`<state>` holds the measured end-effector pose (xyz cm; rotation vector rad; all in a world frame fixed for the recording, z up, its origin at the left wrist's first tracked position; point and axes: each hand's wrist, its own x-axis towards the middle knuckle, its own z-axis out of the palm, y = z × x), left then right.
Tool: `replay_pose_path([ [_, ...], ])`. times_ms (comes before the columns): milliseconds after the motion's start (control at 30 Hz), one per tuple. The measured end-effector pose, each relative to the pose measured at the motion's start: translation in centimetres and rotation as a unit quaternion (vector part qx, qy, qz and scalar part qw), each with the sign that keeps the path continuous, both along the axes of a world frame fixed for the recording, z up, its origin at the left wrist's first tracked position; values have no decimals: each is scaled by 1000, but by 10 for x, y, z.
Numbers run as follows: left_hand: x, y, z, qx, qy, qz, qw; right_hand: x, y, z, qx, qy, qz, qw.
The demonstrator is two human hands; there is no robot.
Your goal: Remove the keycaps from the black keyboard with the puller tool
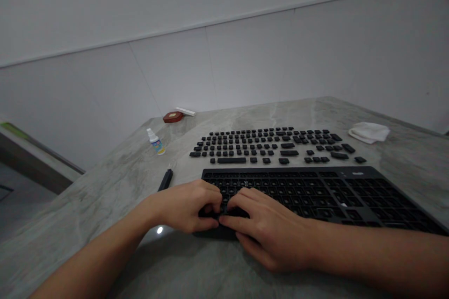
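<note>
A black keyboard base (365,201) with its keycaps off lies in front of me on the table. My left hand (196,205) is at its lower left corner, fingers curled in and thumb low against the front edge. Close beside it, my right hand (266,224) rests over the same corner with fingers bent and thumb and index finger reaching toward the left fingertips. What lies between the fingertips is too small and dark to make out. Behind the base, loose black keycaps are laid out in rows, with a long space bar keycap (231,160) in the nearest row.
A black pen-like tool (166,179) lies left of the keyboard base. Farther left stands a small white spray bottle (156,142). At the back are a reddish-brown case (173,117) and a white strip (185,111). A folded white cloth (368,131) sits at the right.
</note>
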<state>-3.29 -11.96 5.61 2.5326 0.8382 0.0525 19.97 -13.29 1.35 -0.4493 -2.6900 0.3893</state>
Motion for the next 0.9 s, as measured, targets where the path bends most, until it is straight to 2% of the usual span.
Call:
replay_pose_path([
  [100,-3,2,6,-4,-2,-10,1000,0,0,0,5,-5,-1,1000],
  [200,-7,4,11,7,-10,-46,999,1,0,0,10,-5,1,1000],
  [333,-10,6,11,11,-25,-88,996,2,0,0,5,-16,4,1000],
  [533,-9,7,4,33,-39,-103,993,1,0,0,10,-16,7,1000],
  [900,-9,4,7,48,-37,-116,991,1,1,-3,16,-3,11,1000],
])
